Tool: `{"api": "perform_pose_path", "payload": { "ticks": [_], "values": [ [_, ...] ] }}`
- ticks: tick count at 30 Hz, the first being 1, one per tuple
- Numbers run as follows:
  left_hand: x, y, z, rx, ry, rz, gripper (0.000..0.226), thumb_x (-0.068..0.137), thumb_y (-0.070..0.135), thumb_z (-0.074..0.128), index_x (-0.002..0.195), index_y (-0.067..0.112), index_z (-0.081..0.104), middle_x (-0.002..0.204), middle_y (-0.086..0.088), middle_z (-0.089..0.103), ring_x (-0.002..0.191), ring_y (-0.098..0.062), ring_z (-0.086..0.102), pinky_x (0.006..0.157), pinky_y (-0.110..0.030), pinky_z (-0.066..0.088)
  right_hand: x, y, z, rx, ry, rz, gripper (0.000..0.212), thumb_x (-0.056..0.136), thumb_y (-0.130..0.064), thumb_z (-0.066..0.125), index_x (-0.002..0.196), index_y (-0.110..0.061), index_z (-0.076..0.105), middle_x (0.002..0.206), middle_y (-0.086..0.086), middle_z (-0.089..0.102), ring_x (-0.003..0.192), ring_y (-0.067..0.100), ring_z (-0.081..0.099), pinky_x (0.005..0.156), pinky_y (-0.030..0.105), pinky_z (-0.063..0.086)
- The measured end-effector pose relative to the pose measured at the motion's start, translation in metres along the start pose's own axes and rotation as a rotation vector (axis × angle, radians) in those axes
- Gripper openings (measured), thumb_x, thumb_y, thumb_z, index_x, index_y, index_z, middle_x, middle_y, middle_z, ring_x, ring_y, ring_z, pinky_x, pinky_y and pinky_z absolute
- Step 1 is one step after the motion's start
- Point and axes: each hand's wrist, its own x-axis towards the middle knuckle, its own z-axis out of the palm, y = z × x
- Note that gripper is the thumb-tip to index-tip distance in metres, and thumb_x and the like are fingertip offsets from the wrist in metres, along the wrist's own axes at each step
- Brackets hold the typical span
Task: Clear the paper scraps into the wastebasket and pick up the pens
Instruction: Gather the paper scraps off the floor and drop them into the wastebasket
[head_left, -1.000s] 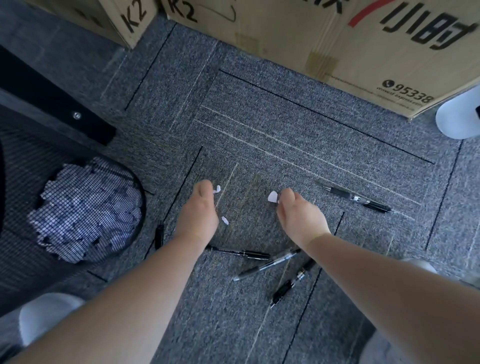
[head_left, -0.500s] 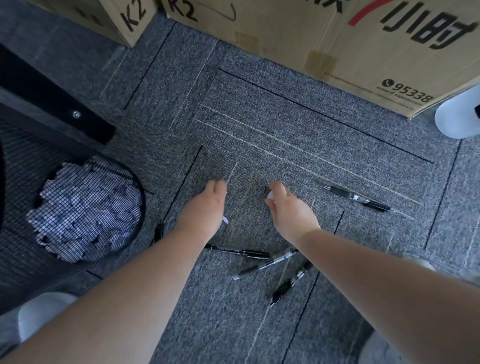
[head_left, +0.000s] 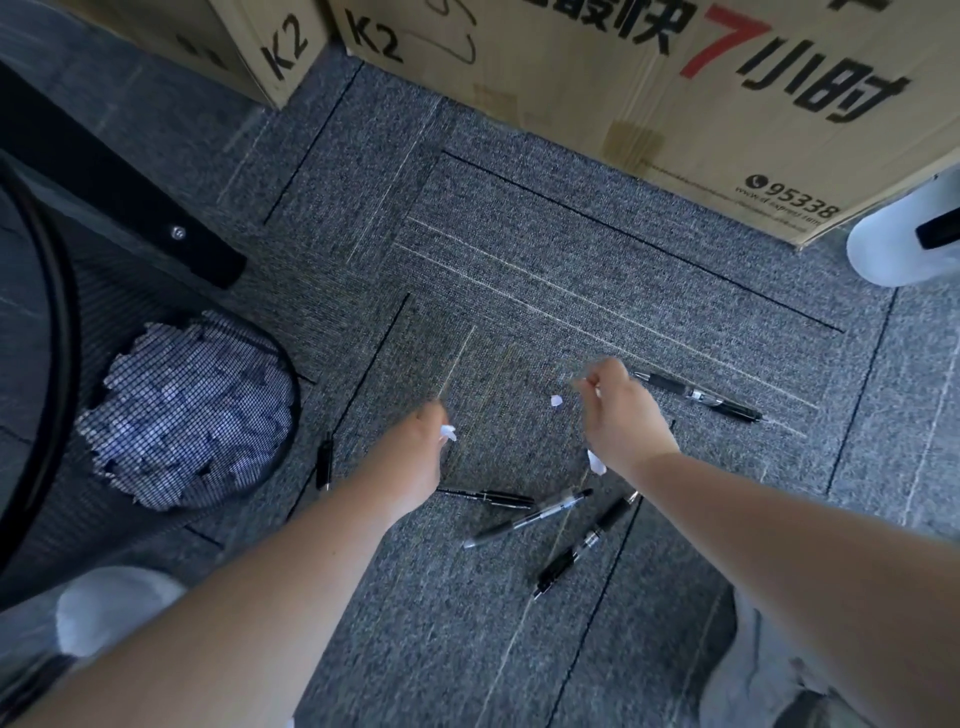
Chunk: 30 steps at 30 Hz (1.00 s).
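A small white paper scrap lies on the grey carpet between the two hands. Another scrap sits at the fingers of the left hand, which are curled round it. A third scrap shows just under the right hand. That hand is blurry, with its fingers bent as if pinching something tiny, but I cannot tell what it holds.

Black pens lie around. One pen is just past the right hand. Three more are close together near the wrists, and a short one lies by the wastebasket. The basket is black mesh, on the left, and full of white scraps (you can see them through the mesh).

The carpet is made of square tiles with dark lines between them. At the top stand brown cardboard boxes. They say "K2" in black, a big red "7", and "95338" beside a little phone sign.
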Motion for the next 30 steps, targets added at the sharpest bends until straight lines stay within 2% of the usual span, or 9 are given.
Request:
{"api": "perform_pose_path", "payload": {
  "ticks": [5,9,14,17,20,22,24,26,30],
  "values": [
    [-0.001,0.006,0.008,0.033,-0.034,-0.007,0.009,0.097,0.012,0.045,0.103,0.006,0.045,0.076,-0.002,0.047,0.052,-0.006,0.038,0.044,-0.021,0.025,-0.005,0.009,0.001,-0.064,-0.091,0.047,0.020,0.100,-0.020,0.039,0.102,-0.002,0.045,0.061,0.001,0.051,0.046,0.014,0.047,0.039,0.023,0.034],
    [0.002,0.007,0.012,0.082,-0.012,-0.007,0.008,0.096,0.006,0.043,0.104,0.006,0.043,0.079,-0.005,0.049,0.055,-0.015,0.046,0.046,-0.026,0.033,-0.002,0.006,0.008,-0.087,-0.111,0.005,0.020,0.100,-0.023,0.040,0.101,-0.005,0.045,0.068,0.007,0.054,0.048,0.017,0.047,0.040,0.025,0.032],
    [0.001,0.012,0.012,0.115,0.013,-0.019,0.010,0.096,0.005,0.039,0.105,0.006,0.040,0.071,-0.001,0.043,0.051,-0.014,0.041,0.041,-0.024,0.022,0.004,-0.005,0.015,-0.127,-0.140,0.007,0.023,0.100,-0.028,0.039,0.098,-0.006,0.044,0.062,0.003,0.051,0.049,0.021,0.051,0.043,0.033,0.044],
    [0.000,0.016,0.012,0.100,0.031,-0.044,0.020,0.095,0.002,0.038,0.115,0.006,0.035,0.063,0.004,0.035,0.048,-0.010,0.036,0.041,-0.024,0.020,0.008,-0.007,0.017,-0.185,-0.168,0.053,0.024,0.100,-0.030,0.037,0.098,-0.006,0.042,0.062,0.003,0.050,0.048,0.018,0.049,0.041,0.029,0.039],
    [-0.002,0.018,0.011,0.087,0.026,-0.059,0.036,0.094,-0.001,0.037,0.128,0.007,0.028,0.064,0.002,0.037,0.048,-0.010,0.037,0.041,-0.023,0.023,0.010,-0.009,0.019,-0.242,-0.188,0.084,0.024,0.101,-0.027,0.036,0.103,-0.004,0.041,0.067,0.005,0.050,0.047,0.014,0.045,0.039,0.025,0.033],
    [-0.001,0.020,0.010,0.083,0.014,-0.074,0.041,0.092,-0.004,0.037,0.130,0.007,0.028,0.071,-0.002,0.045,0.049,-0.012,0.040,0.041,-0.023,0.026,0.010,-0.011,0.020,-0.263,-0.213,0.094,0.019,0.101,-0.022,0.036,0.105,-0.004,0.041,0.066,0.004,0.049,0.046,0.013,0.044,0.038,0.023,0.030],
    [0.001,0.023,0.008,0.102,0.006,-0.088,0.045,0.090,-0.007,0.037,0.131,0.008,0.029,0.092,-0.009,0.054,0.052,-0.014,0.044,0.041,-0.024,0.031,0.011,-0.012,0.020,-0.257,-0.248,0.081,0.010,0.101,-0.014,0.038,0.104,-0.005,0.041,0.064,0.003,0.048,0.046,0.014,0.045,0.038,0.023,0.031],
    [0.002,0.026,0.009,0.132,0.003,-0.101,0.043,0.089,-0.008,0.039,0.128,0.009,0.032,0.106,-0.012,0.055,0.057,-0.017,0.048,0.045,-0.027,0.037,0.012,-0.013,0.018,-0.249,-0.280,0.042,0.007,0.098,-0.005,0.041,0.105,-0.006,0.042,0.065,0.003,0.050,0.048,0.015,0.047,0.039,0.024,0.034],
    [0.002,0.028,0.011,0.155,-0.002,-0.100,0.037,0.089,-0.008,0.040,0.121,0.010,0.038,0.104,-0.011,0.054,0.059,-0.017,0.050,0.045,-0.025,0.035,0.011,-0.009,0.001,-0.106,-0.222,0.030,0.009,0.097,-0.007,0.037,0.103,-0.006,0.045,0.078,0.010,0.059,0.061,0.021,0.054,0.058,0.034,0.051]
  ]
}}
